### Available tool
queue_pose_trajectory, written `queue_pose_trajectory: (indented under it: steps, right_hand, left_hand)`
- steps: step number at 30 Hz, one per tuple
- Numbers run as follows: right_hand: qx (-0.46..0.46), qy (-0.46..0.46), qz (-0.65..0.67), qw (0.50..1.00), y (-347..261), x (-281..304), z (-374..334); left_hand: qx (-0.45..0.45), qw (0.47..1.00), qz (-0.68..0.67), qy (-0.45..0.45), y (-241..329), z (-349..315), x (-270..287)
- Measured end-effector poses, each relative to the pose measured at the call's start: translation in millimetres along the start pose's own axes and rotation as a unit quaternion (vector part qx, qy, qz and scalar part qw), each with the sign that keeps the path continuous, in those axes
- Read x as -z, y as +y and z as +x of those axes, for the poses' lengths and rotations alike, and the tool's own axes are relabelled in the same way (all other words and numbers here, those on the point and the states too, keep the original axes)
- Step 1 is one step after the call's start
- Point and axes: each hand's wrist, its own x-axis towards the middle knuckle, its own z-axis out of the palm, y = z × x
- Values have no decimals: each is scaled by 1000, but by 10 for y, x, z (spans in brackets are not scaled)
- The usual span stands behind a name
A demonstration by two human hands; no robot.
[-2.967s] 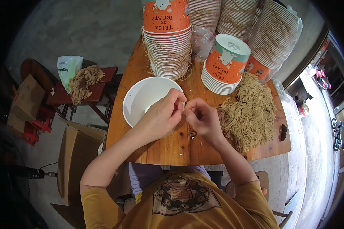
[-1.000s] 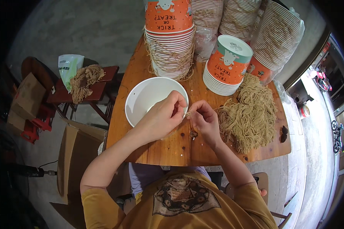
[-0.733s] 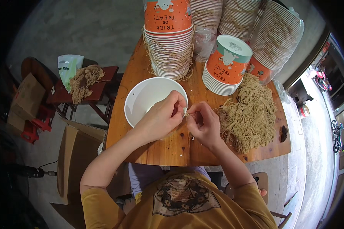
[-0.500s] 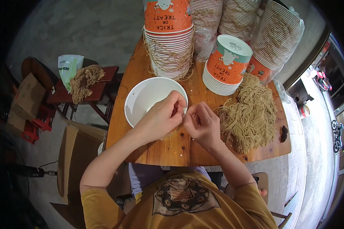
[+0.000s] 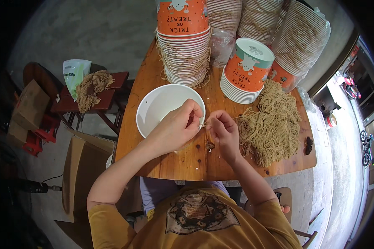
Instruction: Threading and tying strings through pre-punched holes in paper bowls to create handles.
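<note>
A white paper bucket (image 5: 151, 103) lies open toward me on the wooden table, its inside in view. My left hand (image 5: 176, 126) reaches across it, closed at the right part of its rim; what lies under the fingertips is partly hidden. Just to the right, my right hand (image 5: 224, 133) pinches a thin piece of twine (image 5: 205, 125) that runs to the bucket's rim. A small gap separates the two hands. To the right of my right hand is a heaped tan bundle of twine (image 5: 272, 128).
A tall stack of orange-and-white buckets (image 5: 183, 54) with twine handles stands behind. A shorter upside-down stack (image 5: 247, 70) sits at the back right, near plastic-wrapped stacks (image 5: 299, 45). Left of the wooden table (image 5: 174, 168) are a cardboard box (image 5: 77, 174) and a red bench (image 5: 120, 81).
My right hand has turned and its fingertips have drawn slightly away from the left hand, baring a bit of twine between them. The bucket has shifted slightly right.
</note>
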Motion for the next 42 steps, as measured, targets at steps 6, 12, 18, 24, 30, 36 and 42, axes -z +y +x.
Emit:
queue_pose_trajectory:
  steps: [6, 12, 18, 24, 30, 36, 42]
  right_hand:
    - [148, -16, -293, 945, -125, -9, -49]
    - [237, 23, -471, 850, -94, -73, -55]
    - [132, 27, -371, 919, -87, -40, -84]
    - [169, 26, -414, 894, -102, -75, -104]
    - [169, 37, -418, 892, -58, -75, -77]
    - [104, 0, -96, 990, 85, 1, -62]
    - [12, -39, 67, 997, 117, 27, -15]
  left_hand:
    - [6, 1000, -12, -14, 24, 2, 10]
    - [19, 1000, -16, -17, 34, 3, 11]
    - [12, 1000, -7, -6, 42, 0, -1]
    - [23, 999, -19, -15, 42, -2, -3]
    - [21, 1000, -14, -13, 25, -5, -2]
    - [49, 998, 16, -27, 51, 4, 14]
    - [36, 999, -6, -9, 61, -9, 42]
